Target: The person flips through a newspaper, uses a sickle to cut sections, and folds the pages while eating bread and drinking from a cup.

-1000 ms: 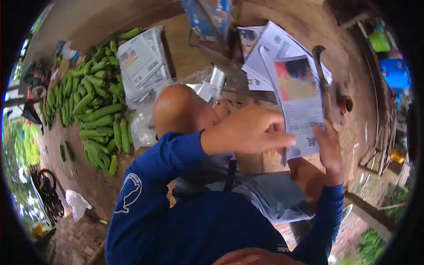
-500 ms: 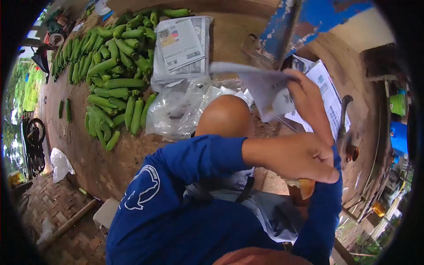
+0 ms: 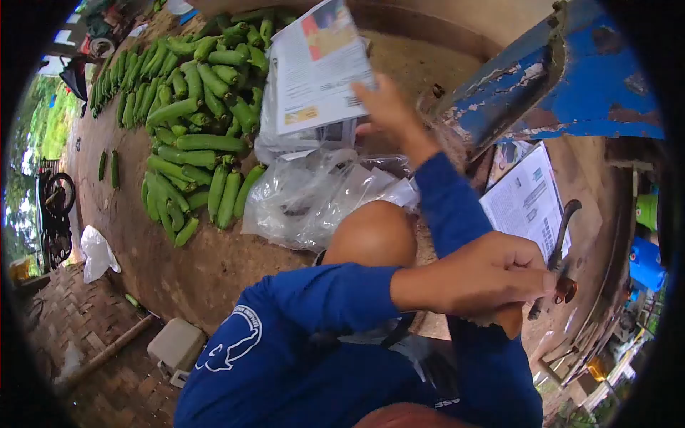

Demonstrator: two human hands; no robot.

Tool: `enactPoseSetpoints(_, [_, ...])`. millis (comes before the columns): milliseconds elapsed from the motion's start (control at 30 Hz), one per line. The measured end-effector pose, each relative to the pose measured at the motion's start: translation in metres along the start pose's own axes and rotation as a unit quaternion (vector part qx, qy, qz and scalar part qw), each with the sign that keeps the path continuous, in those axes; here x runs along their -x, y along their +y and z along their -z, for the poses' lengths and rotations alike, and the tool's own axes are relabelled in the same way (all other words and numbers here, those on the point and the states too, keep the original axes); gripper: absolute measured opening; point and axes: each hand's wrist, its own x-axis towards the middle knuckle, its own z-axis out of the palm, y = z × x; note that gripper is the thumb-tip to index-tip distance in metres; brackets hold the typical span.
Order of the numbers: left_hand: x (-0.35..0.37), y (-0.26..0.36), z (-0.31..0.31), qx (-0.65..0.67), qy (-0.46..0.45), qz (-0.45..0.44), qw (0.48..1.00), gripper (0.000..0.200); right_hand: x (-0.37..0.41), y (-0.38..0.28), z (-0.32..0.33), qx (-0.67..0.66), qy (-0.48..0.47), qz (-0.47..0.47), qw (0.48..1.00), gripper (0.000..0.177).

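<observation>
My right hand (image 3: 394, 107) grips the right edge of a printed newspaper sheet (image 3: 321, 75), with a fingertip on top of the page. The sheet is held over a plastic-wrapped newspaper stack (image 3: 335, 135) and hides most of it. My left hand (image 3: 492, 274) is closed, thumb pressed against curled fingers, above my right forearm. I cannot tell what is inside that fist; a brownish shape shows just below it. Crumpled clear plastic (image 3: 292, 203) lies between the stack and my knee. Green zucchini-like vegetables (image 3: 207, 143) are heaped left of the sheet.
More printed sheets (image 3: 524, 203) lie at the right, beside a dark curved-ended tool (image 3: 564, 228). A peeling blue panel (image 3: 549, 85) stands at upper right. On the left are a white plastic bag (image 3: 98, 253), a pale box (image 3: 176, 349) and a parked motorbike (image 3: 57, 214).
My right hand has swung left and forward, carrying the newspaper sheet from the right-hand papers to above the stack. My left hand stays closed in nearly the same place.
</observation>
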Motion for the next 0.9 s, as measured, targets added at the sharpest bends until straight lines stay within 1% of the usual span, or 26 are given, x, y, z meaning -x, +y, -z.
enactPoseSetpoints(33, [0.0,0.002,0.003,0.009,0.007,0.013,1.0,0.026,-0.015,0.038,-0.003,0.11,0.07,0.105,0.986,0.044])
enactPoseSetpoints(67, [0.0,0.002,0.005,0.018,0.013,0.028,0.999,0.026,-0.039,0.107,-0.008,0.219,0.139,0.204,0.944,0.046])
enactPoseSetpoints(100, [-0.001,0.001,0.007,0.008,0.013,0.014,1.0,0.026,-0.053,0.144,-0.008,0.325,0.205,0.298,0.874,0.048])
enactPoseSetpoints(133, [-0.002,0.0,0.008,-0.002,0.012,0.0,1.0,0.026,-0.042,0.147,0.004,0.305,0.129,0.234,0.914,0.047])
enactPoseSetpoints(167, [-0.002,-0.003,0.009,-0.007,0.01,-0.016,1.0,0.026,-0.013,0.144,0.022,0.283,0.053,0.164,0.944,0.047])
enactPoseSetpoints(200, [-0.001,-0.003,0.009,-0.01,0.013,0.008,1.0,0.026,0.021,0.139,0.037,0.255,-0.02,0.088,0.963,0.047])
enactPoseSetpoints(233, [0.001,0.001,0.007,-0.011,0.01,0.033,0.999,0.025,0.05,0.134,0.049,0.248,-0.049,0.062,0.966,0.043])
enactPoseSetpoints(267, [0.002,0.004,0.004,-0.011,-0.004,0.063,0.998,0.025,0.082,0.129,0.065,0.24,-0.067,0.032,0.968,0.04])
enactPoseSetpoints(333, [0.005,0.008,-0.007,-0.036,-0.01,0.082,0.996,0.024,0.155,0.119,0.106,0.218,-0.075,0.022,0.973,0.037])
enactPoseSetpoints(367, [0.004,0.008,-0.009,-0.054,-0.012,0.087,0.995,0.023,0.19,0.113,0.126,0.208,-0.075,0.053,0.974,0.036])
enactPoseSetpoints(400, [0.002,0.0,-0.009,-0.104,-0.026,0.059,0.992,0.022,0.216,0.11,0.145,0.197,-0.081,0.088,0.973,0.035])
enactPoseSetpoints(467, [0.004,-0.019,-0.007,-0.208,-0.039,-0.009,0.977,0.019,0.242,0.127,0.19,0.249,-0.085,0.033,0.964,0.033])
enactPoseSetpoints(500, [0.007,-0.02,-0.011,-0.214,-0.05,0.025,0.975,0.019,0.255,0.139,0.212,0.269,-0.093,0.006,0.959,0.032])
enactPoseSetpoints(533, [0.009,-0.022,-0.016,-0.221,-0.057,0.058,0.972,0.018,0.271,0.153,0.233,0.186,-0.022,-0.066,0.98,0.025])
enactPoseSetpoints(567, [0.012,-0.024,-0.02,-0.228,-0.066,0.093,0.967,0.018,0.282,0.157,0.256,0.327,0.011,-0.03,0.944,0.021])
enactPoseSetpoints(600, [0.015,-0.027,-0.023,-0.28,-0.094,0.116,0.948,0.018,0.292,0.161,0.28,0.461,0.043,0.002,0.887,0.019])
enactPoseSetpoints(633, [0.016,-0.032,-0.025,-0.331,-0.124,0.135,0.926,0.019,0.301,0.191,0.305,0.54,0.154,0.084,0.823,0.015])
enactPoseSetpoints(667, [0.015,-0.038,-0.028,-0.38,-0.156,0.149,0.9,0.019,0.312,0.175,0.315,0.618,0.14,-0.017,0.773,0.014])
enactPoseSetpoints(700, [0.014,-0.044,-0.032,-0.395,-0.165,0.144,0.892,0.019,0.323,0.177,0.33,0.564,0.172,-0.057,0.806,0.017])
enactPoseSetpoints(767, [0.017,-0.054,-0.036,-0.428,-0.167,0.134,0.878,0.02,0.342,0.198,0.361,0.56,0.195,-0.105,0.798,0.021])
enactPoseSetpoints(833, [0.017,-0.067,-0.039,-0.448,-0.141,0.118,0.875,0.025,0.366,0.217,0.386,0.57,0.257,-0.067,0.777,0.028])
enactPoseSetpoints(867, [0.017,-0.073,-0.038,-0.458,-0.125,0.11,0.873,0.027,0.376,0.234,0.403,0.562,0.28,-0.072,0.775,0.043])
enactPoseSetpoints(900, [0.016,-0.079,-0.036,-0.481,-0.122,0.105,0.862,0.027,0.381,0.241,0.408,0.582,0.308,-0.085,0.748,0.048])
